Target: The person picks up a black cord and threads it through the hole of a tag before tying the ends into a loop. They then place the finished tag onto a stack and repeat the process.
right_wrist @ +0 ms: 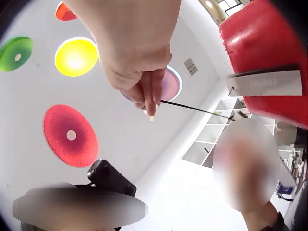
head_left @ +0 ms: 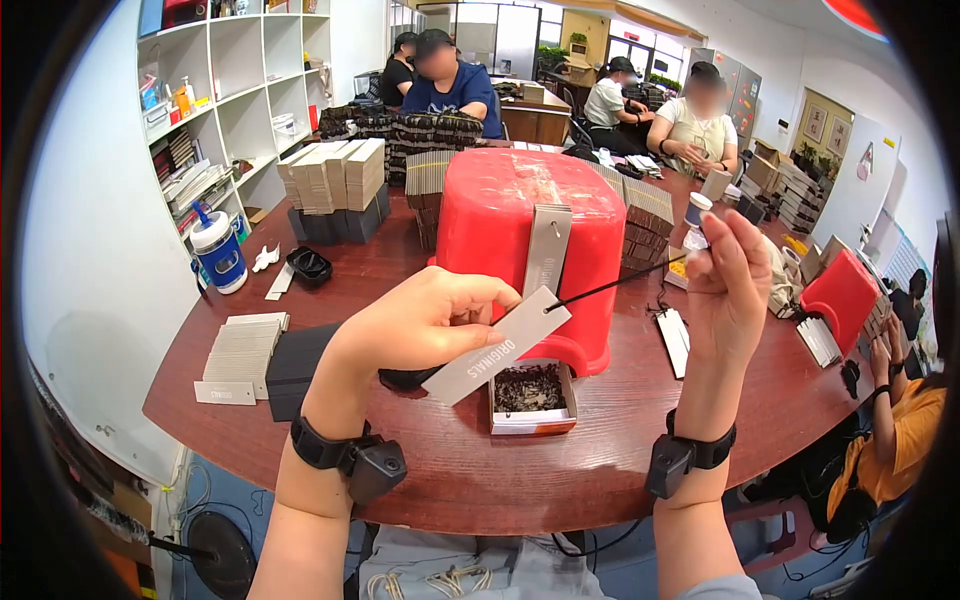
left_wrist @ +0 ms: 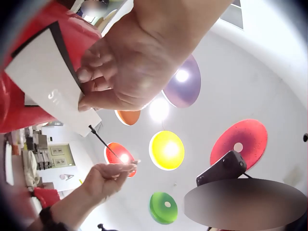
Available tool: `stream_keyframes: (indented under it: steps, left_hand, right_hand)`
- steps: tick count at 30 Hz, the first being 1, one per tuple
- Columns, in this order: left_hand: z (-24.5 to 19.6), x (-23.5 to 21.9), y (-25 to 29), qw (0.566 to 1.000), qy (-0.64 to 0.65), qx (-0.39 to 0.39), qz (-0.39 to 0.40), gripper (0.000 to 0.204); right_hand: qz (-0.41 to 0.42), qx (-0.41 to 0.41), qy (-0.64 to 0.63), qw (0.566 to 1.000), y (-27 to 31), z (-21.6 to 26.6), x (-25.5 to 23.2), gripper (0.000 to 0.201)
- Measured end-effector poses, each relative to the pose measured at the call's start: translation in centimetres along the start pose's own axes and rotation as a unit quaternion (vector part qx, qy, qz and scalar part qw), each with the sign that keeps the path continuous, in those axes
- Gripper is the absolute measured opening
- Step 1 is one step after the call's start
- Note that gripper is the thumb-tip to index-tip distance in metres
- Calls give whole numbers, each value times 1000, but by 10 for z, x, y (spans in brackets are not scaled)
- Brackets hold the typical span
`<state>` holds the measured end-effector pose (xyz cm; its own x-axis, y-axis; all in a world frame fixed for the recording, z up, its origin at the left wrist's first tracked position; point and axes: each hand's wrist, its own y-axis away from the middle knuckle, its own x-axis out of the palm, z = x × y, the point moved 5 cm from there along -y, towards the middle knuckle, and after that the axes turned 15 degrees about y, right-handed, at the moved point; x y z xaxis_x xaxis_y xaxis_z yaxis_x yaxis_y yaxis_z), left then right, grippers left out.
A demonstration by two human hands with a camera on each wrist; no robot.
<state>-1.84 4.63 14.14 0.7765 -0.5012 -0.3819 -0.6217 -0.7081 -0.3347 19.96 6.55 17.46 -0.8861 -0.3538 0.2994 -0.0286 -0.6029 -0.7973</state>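
My left hand [head_left: 430, 325] pinches a light grey hang tag [head_left: 495, 352] printed ORIGINALS, held tilted in front of an upturned red plastic tub [head_left: 480, 220]. A black cord [head_left: 620, 284] is threaded through the hole at the tag's upper corner and runs straight to my right hand [head_left: 728, 280]. That hand pinches the cord's far end between thumb and fingertips, raised at the right. In the left wrist view a dark layer edges the tag [left_wrist: 45, 77]. Another tag [head_left: 548, 245] stands against the tub's front. Below sits a small open box [head_left: 533, 424] of black cords.
Fanned grey tags [head_left: 240, 350] lie at the left beside a dark stack [head_left: 300, 370]. Tall tag stacks [head_left: 335, 175] and a blue-and-white jug [head_left: 218, 250] stand behind. White tags [head_left: 673, 342] lie at the right. Several people sit around the table [head_left: 450, 480].
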Motion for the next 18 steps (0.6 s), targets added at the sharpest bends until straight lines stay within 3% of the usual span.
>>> stream_keyframes:
  steps: [2,3,5,6,8,9,10,12,14,16,18]
  left_hand:
    - [-3,1,-2,993,-112,1,-21,29]
    - [-2,1,-1,993,-112,-1,-22,29]
    - [-6,8,2,993,-78,85,39,31]
    - [-9,8,4,993,-79,86,37,31]
    - [-12,13,7,994,-56,30,86,30]
    - [-11,13,7,992,-44,43,108,29]
    - [-11,13,8,993,-42,44,106,29]
    - [-7,11,9,984,142,-73,83,26]
    - [-17,6,11,959,276,-69,-16,27]
    - [-23,-2,10,946,299,-31,-123,28]
    - [-14,-5,5,938,310,-4,-155,28]
  right_hand:
    - [40,-35,-2,999,4,5,11,19]
    - [24,-47,7,999,5,7,11,19]
    - [-21,-42,27,999,1,3,0,18]
    - [-19,-43,27,999,0,-1,-3,18]
    - [-32,29,29,999,-4,-15,-8,16]
    - [-69,107,59,990,-3,-25,-13,19]
    - [-66,109,61,990,-3,-29,-10,19]
    - [-78,229,58,969,1,-47,-2,26]
    - [-42,221,112,968,2,-42,9,29]
    - [2,152,162,975,1,-28,15,27]
    - [17,171,205,964,9,-17,26,26]
